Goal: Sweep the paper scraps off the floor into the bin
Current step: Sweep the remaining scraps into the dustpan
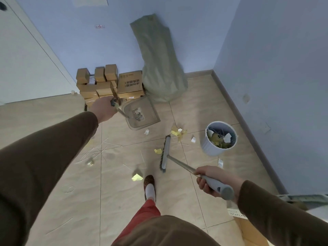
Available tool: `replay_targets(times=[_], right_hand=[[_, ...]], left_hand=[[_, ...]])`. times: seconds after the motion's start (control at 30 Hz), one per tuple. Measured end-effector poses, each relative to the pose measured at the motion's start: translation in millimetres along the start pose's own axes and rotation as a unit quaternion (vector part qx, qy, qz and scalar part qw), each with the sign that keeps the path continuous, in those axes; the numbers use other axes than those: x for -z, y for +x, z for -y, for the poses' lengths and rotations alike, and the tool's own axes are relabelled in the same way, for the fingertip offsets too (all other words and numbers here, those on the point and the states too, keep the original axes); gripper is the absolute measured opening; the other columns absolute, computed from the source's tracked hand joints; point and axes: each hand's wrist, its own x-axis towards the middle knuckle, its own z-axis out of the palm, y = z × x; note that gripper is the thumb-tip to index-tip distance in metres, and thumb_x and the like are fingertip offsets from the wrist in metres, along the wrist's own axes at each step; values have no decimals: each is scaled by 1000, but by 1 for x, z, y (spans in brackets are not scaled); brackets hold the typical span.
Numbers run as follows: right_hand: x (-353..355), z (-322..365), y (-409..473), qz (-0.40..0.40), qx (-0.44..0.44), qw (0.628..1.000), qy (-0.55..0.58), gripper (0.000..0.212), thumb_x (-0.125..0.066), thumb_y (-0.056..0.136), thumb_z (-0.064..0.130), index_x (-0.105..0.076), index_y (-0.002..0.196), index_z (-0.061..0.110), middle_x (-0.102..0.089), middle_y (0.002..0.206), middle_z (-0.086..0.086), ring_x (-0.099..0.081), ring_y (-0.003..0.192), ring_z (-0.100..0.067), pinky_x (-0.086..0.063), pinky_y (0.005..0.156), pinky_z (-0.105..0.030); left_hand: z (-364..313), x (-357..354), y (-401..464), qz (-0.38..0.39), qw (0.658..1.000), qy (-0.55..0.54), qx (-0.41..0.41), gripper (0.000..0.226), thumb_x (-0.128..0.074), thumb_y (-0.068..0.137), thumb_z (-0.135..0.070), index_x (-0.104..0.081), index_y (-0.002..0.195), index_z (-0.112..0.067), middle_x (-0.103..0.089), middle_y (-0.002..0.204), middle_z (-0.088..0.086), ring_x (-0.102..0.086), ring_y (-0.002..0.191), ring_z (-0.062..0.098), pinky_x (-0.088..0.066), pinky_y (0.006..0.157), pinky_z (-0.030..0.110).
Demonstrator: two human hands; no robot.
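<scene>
My left hand (104, 109) grips the handle of a beige dustpan (142, 112), which rests on the floor with its mouth toward me. My right hand (211, 180) holds the grey broom handle; the broom head (165, 153) stands on the tiles between the dustpan and a white bin (211, 148). Yellow and white paper scraps (178, 133) lie in a small heap just beyond the brush, with single scraps at the left (137, 177), beside the brush (157, 151) and near the bin (220, 162). The bin holds more scraps.
Stacked cardboard boxes (110, 84) and a tall green sack (159, 64) stand against the blue wall behind the dustpan. A wall and skirting run along the right. My foot (149, 187) is planted near the brush. Another box (248, 228) sits at the lower right.
</scene>
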Motion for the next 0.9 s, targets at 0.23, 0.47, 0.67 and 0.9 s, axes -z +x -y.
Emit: replay_targets(times=[0.23,0.47,0.67,0.9], right_hand=[[-39,78,19,-40,-54,997,-29,17,-63,93,18,-52,86,7,-53,59,-6,-46,35,-10,-43,34,-17],[-68,138,32,-36,-122,992,-9,23,-67,91,23,-53,83,7,-54,54,-6,-49,34,-12,-45,32,-19],[-83,165,39,-45,-113,993,-10,24,-67,91,23,-53,105,10,-54,63,-6,-48,37,-12,-45,33,-19],[-85,182,39,-45,-70,996,-9,35,-63,94,20,-51,126,13,-54,64,-8,-48,39,-11,-45,36,-19]], left_hand=[[79,14,122,39,990,-83,107,33,-68,84,-14,-65,115,-5,-71,98,16,-67,94,33,-57,88,48],[124,17,217,72,960,-190,191,26,-64,91,-16,-64,110,2,-73,97,19,-67,79,26,-56,75,38],[138,7,259,41,978,-104,177,51,-61,86,-51,-66,102,-3,-72,85,14,-69,81,29,-59,84,44],[138,32,271,-70,990,79,98,56,-73,84,-39,-46,124,-10,-63,111,19,-65,96,41,-53,74,48]])
